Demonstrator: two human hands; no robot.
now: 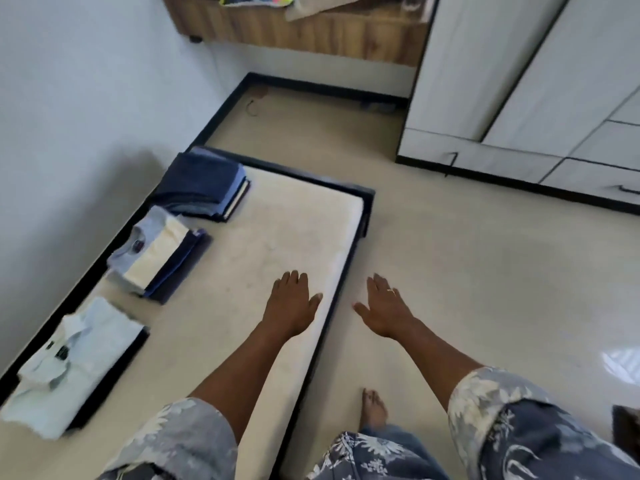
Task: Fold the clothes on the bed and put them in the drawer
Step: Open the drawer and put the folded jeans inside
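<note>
Three stacks of folded clothes lie along the left side of a low cream bed (277,237) with a dark frame. A dark blue stack (204,185) is farthest, a grey, cream and navy stack (159,254) sits in the middle, and a pale blue shirt stack (76,365) is nearest. My left hand (291,303) hovers flat over the bed's right edge, fingers straight, holding nothing. My right hand (384,306) is spread over the floor beside the bed, also holding nothing. A white wardrobe with bottom drawers (588,174) stands at the right, drawers closed.
A wooden unit (311,32) at the top carries colourful cloth and a beige item. Cream floor (467,271) stretches between bed and wardrobe. My bare foot (374,410) stands beside the bed. White wall runs along the left.
</note>
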